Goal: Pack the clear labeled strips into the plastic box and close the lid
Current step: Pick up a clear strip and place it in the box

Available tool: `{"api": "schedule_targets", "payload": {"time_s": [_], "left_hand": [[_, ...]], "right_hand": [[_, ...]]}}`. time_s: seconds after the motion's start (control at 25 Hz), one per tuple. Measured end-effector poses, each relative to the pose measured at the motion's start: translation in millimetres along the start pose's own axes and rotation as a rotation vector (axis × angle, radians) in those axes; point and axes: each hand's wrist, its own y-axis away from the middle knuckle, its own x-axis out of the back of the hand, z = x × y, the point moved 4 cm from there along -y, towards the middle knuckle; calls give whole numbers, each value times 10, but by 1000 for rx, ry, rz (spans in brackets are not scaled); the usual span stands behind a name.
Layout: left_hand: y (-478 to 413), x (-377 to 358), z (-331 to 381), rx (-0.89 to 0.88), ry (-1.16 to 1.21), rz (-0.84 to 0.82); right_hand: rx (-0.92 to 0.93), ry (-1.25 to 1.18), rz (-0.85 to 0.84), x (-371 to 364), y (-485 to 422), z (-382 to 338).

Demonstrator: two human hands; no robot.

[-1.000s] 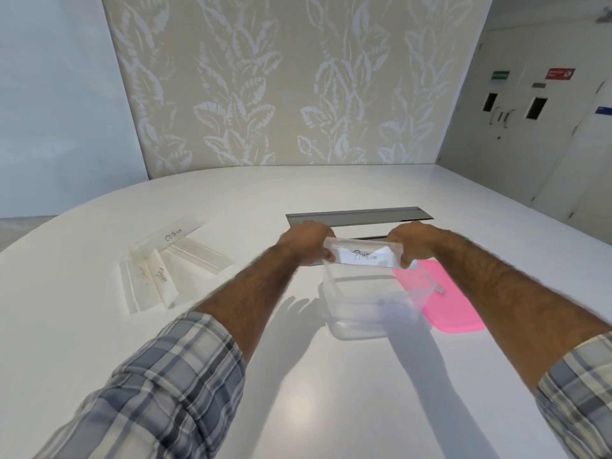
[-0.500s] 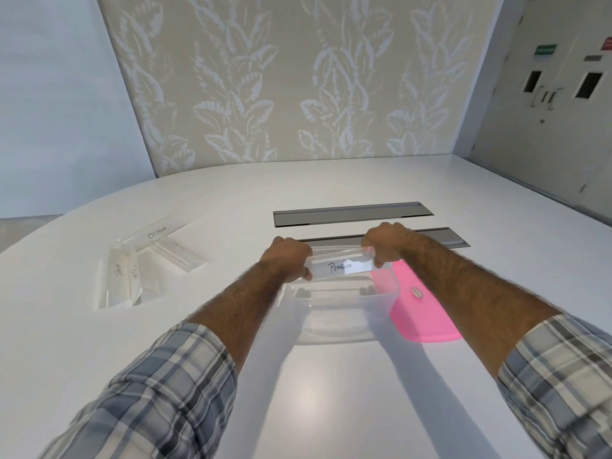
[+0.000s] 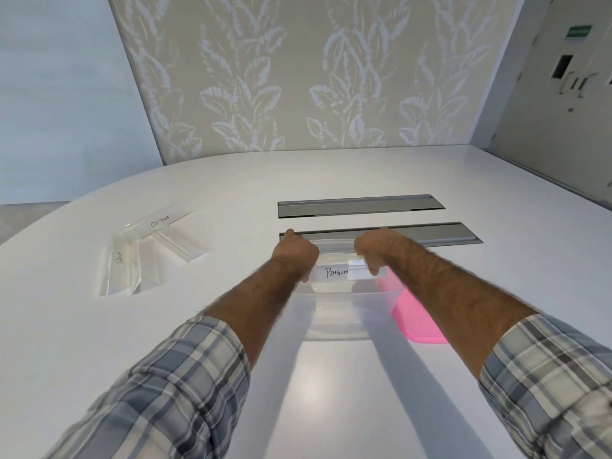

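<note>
A clear plastic box (image 3: 344,313) stands open on the white table in front of me. Inside its opening lies a clear strip labelled PENGUIN (image 3: 344,273), held level at both ends. My left hand (image 3: 296,253) pinches the strip's left end and my right hand (image 3: 376,248) pinches its right end. A pink lid (image 3: 417,316) lies flat on the table, partly under the box's right side. Several more clear labelled strips (image 3: 139,256), one marked OSTRICH, lie in a loose heap at the left.
Two grey metal cable flaps (image 3: 361,207) are set into the table just beyond the box. A leaf-patterned wall panel (image 3: 314,77) rises behind the table. Doors stand at the far right.
Both hands have lowered the PENGUIN strip from above the box's rim down into the box. The camera has shifted closer and to the left.
</note>
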Motion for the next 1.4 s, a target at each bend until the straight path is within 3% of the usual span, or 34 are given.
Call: {"api": "schedule_targets", "payload": {"time_s": [0.16,0.36,0.48,0.6,0.72,0.8,0.92,1.16,1.4], "left_hand": [[-81,-126,126,-34,-136,12],[-188,-295,238,-70,-236,18],[-227,-316,240,-54,-200,32],[-216,-249,216,-32,-107,200],[-203,-182,190,-1,-119,380],[-255,-253,145,32,-111,320],[-310,-329,102,89,-43,210],[-350,-301,106,77,31,248],[-222,-187,-258,126,166,378]], "right_hand": [[21,145,80,-185,-71,-152],[18,110,16,-336,-96,-243],[15,93,58,-325,-88,-205],[-7,-2,131,-301,-99,-120],[-25,-18,393,-281,-81,-76],[-48,30,553,-307,-79,-70],[-63,9,568,-326,-105,-54],[-77,6,591,-332,-101,-43],[-89,-177,728,-97,-106,-74]]}}
